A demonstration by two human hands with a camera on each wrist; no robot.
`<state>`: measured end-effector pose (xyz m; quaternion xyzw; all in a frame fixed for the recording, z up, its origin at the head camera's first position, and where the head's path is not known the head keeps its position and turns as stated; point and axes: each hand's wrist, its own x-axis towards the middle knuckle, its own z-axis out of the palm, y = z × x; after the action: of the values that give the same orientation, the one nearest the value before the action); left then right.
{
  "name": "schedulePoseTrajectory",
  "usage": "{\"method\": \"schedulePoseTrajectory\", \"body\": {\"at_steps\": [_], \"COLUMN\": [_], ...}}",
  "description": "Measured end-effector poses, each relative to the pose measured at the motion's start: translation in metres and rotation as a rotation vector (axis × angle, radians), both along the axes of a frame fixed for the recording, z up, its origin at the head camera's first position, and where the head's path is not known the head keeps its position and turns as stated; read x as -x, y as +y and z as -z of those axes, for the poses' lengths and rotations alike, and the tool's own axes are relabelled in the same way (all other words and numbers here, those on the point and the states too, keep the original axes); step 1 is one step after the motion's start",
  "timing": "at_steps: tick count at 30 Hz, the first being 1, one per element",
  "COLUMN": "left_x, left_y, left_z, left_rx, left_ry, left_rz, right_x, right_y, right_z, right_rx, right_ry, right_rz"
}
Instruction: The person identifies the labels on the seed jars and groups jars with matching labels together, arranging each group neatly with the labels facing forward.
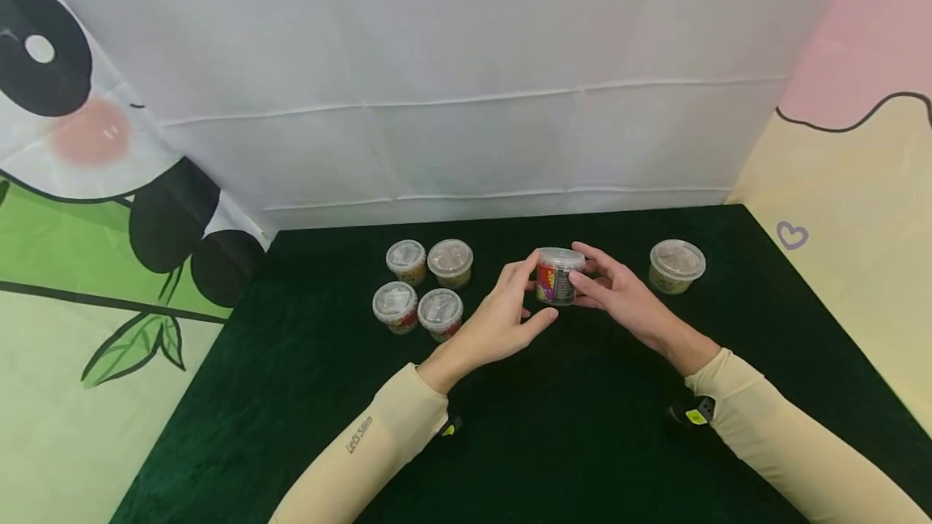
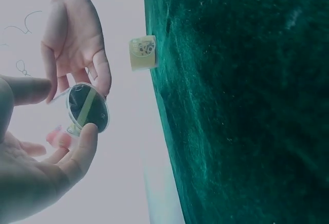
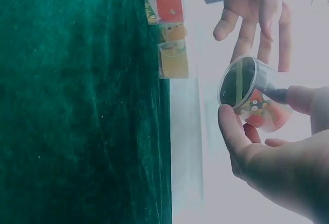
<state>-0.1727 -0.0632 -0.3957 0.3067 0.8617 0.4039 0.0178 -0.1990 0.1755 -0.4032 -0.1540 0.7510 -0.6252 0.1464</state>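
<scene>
A clear plastic tub (image 1: 557, 285) with a lid and a red printed label is held upright above the dark green cloth. My right hand (image 1: 622, 295) grips it from the right, thumb on the near side and fingers around the far side. My left hand (image 1: 502, 318) is at the tub's left side, fingers extended against it and thumb apart from it. Both wrist views show the tub's round base, the left wrist view with a finger of the left hand (image 2: 46, 170) at the rim. In the right wrist view the right thumb (image 3: 300, 99) presses its wall.
Several lidded tubs stand in a cluster at the left, among them a front one (image 1: 396, 304) and a back one (image 1: 451, 260). Another lidded tub (image 1: 676, 265) stands alone at the right. White cloth (image 1: 466, 103) hangs behind the green surface (image 1: 553, 443), with printed panels on both sides.
</scene>
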Motion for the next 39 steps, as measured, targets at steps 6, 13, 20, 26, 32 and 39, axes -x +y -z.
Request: {"method": "schedulePoseTrajectory", "body": {"at_steps": [6, 13, 20, 26, 32, 39], "left_x": [0.002, 0.002, 0.003, 0.003, 0.002, 0.002], "left_y": [-0.004, -0.007, -0.011, -0.014, -0.013, -0.013], "left_z": [0.002, 0.001, -0.004, -0.004, -0.004, -0.004], "left_rx": [-0.047, -0.123, -0.137, -0.150, -0.169, -0.203], "left_ry": [0.012, 0.030, 0.015, -0.018, -0.075, -0.137], "left_rz": [-0.029, -0.077, -0.070, -0.064, -0.063, -0.051], "right_x": [-0.001, -0.002, -0.003, -0.002, -0.002, -0.003], "right_y": [-0.002, -0.007, -0.010, -0.011, -0.012, -0.013], "right_z": [-0.001, -0.002, -0.004, -0.003, -0.002, -0.002], "right_rx": [0.045, 0.143, 0.186, 0.160, 0.164, 0.158], "right_ry": [-0.003, -0.005, 0.005, 0.024, 0.030, 0.044], "right_rz": [-0.028, -0.075, -0.138, -0.121, -0.123, -0.124]}}
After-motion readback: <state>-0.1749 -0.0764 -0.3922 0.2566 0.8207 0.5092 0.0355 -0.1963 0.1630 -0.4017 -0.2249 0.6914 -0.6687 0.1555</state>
